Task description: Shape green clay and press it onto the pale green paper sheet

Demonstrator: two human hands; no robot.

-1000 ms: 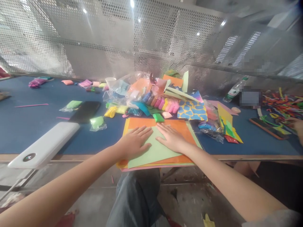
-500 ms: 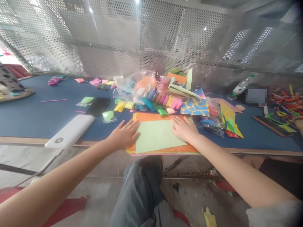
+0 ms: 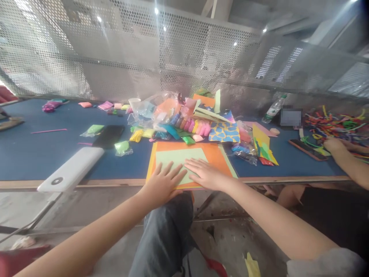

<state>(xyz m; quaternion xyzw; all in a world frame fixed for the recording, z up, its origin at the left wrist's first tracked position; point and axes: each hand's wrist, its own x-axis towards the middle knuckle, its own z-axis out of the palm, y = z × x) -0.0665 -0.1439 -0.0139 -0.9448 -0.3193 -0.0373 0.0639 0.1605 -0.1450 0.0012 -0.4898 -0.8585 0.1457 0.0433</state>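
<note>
From where I stand, the pale green sheet [image 3: 173,154] lies flat and slightly askew on an orange sheet [image 3: 218,163], the top of a stack at the front edge of the blue surface [image 3: 138,163]. The left hand [image 3: 165,181] rests palm down at the sheet's near side, its fingers spread. The right hand [image 3: 206,174] lies palm down across the sheet's right part, fingers closer together. Neither grip pinches anything. Status, by judgement: placing the sheet is complete, and pressing it flat is in hand. No fold, cut or mark can be made out on the exposed part, so any shaping appears undone; the area beneath the hands cannot be checked. Behind the stack, the coloured packets [image 3: 198,127] and the blue-and-yellow patterned sheet [image 3: 224,132] lie apart from both hands.
</note>
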